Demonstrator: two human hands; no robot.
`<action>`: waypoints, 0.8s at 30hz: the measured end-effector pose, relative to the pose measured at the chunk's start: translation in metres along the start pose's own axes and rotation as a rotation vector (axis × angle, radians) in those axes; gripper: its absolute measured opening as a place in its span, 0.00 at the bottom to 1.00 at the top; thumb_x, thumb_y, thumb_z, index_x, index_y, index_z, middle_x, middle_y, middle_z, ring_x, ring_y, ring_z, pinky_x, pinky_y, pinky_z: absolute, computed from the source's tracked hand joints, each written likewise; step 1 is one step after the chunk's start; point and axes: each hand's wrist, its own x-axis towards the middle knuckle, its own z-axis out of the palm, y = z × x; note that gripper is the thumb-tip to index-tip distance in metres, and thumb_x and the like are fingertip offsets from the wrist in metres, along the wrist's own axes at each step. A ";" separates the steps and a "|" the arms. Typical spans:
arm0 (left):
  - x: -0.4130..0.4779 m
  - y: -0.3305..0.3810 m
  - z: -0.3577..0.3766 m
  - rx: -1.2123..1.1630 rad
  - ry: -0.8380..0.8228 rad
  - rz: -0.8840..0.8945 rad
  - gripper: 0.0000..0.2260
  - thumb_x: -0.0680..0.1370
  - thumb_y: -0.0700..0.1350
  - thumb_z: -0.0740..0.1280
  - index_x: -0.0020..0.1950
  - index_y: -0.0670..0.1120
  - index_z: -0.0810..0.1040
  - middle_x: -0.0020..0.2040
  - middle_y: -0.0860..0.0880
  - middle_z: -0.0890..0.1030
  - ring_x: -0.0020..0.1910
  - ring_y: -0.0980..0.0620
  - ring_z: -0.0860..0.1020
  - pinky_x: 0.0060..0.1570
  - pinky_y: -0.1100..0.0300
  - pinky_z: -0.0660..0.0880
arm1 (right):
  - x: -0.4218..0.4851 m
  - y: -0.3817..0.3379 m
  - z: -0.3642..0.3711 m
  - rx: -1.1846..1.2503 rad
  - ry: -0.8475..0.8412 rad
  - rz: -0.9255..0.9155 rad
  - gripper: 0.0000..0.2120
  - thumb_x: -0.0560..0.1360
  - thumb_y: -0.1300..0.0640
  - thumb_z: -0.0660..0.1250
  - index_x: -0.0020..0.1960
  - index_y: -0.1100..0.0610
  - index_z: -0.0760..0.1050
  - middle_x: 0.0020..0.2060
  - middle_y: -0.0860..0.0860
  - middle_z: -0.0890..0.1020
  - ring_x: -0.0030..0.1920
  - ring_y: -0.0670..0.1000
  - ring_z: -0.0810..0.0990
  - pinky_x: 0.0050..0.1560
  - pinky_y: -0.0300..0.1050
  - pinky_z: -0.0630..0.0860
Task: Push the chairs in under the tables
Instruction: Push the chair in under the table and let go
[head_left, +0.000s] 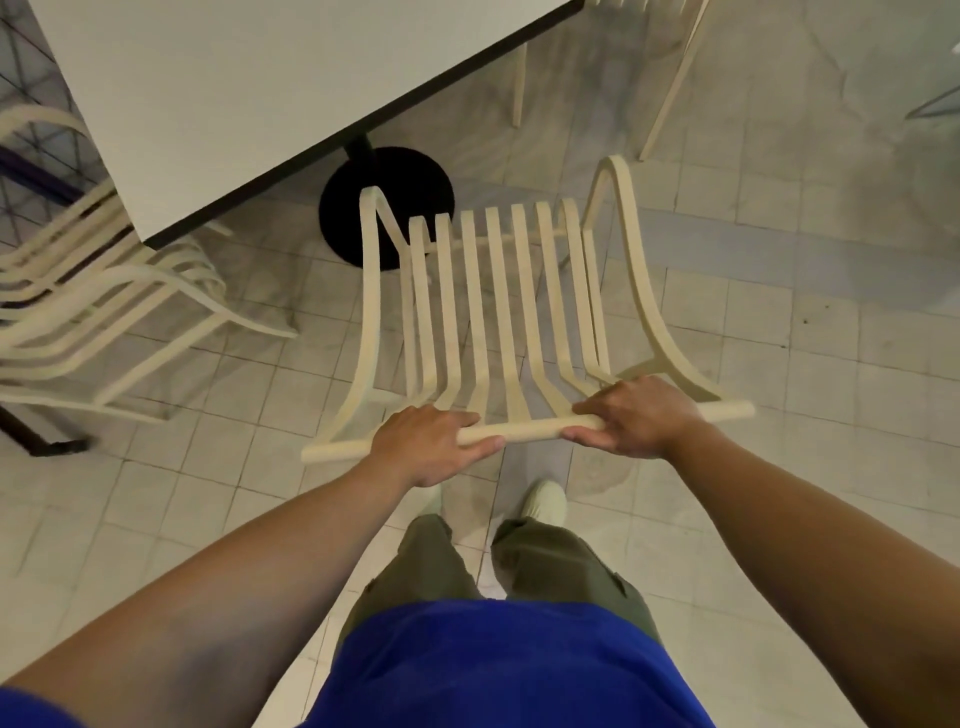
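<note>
A cream slatted chair (498, 291) stands on the tiled floor right in front of me, its seat facing a white table (249, 93) with a dark edge. My left hand (431, 447) and my right hand (634, 415) both grip the round top rail of the chair's back. The chair's front edge sits near the table's black round base (387, 208), and the seat is out from under the tabletop.
A second cream slatted chair (104, 312) is at the left, partly under the table's corner. Legs of another chair (670, 93) show at the top right. A dark frame (41, 436) rests on the floor at the far left. My feet are just behind the chair.
</note>
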 end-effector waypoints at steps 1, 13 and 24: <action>0.001 0.002 -0.001 0.001 -0.003 -0.003 0.40 0.71 0.79 0.46 0.76 0.61 0.69 0.62 0.51 0.81 0.55 0.46 0.79 0.48 0.53 0.74 | 0.001 0.003 -0.001 0.007 -0.004 -0.002 0.43 0.70 0.20 0.36 0.61 0.42 0.78 0.41 0.43 0.82 0.38 0.46 0.80 0.44 0.44 0.79; 0.007 0.001 -0.006 0.019 -0.028 0.058 0.39 0.72 0.79 0.48 0.74 0.58 0.70 0.59 0.50 0.81 0.53 0.46 0.78 0.46 0.52 0.74 | 0.002 0.001 -0.002 0.004 -0.044 0.116 0.48 0.64 0.17 0.36 0.63 0.43 0.77 0.43 0.45 0.82 0.39 0.47 0.80 0.45 0.46 0.81; 0.002 0.001 -0.006 -0.032 -0.026 0.045 0.37 0.71 0.80 0.51 0.68 0.60 0.75 0.52 0.53 0.81 0.48 0.49 0.78 0.47 0.51 0.78 | 0.006 -0.001 0.001 0.035 -0.158 0.133 0.51 0.62 0.15 0.40 0.76 0.41 0.63 0.60 0.48 0.81 0.53 0.51 0.81 0.56 0.52 0.79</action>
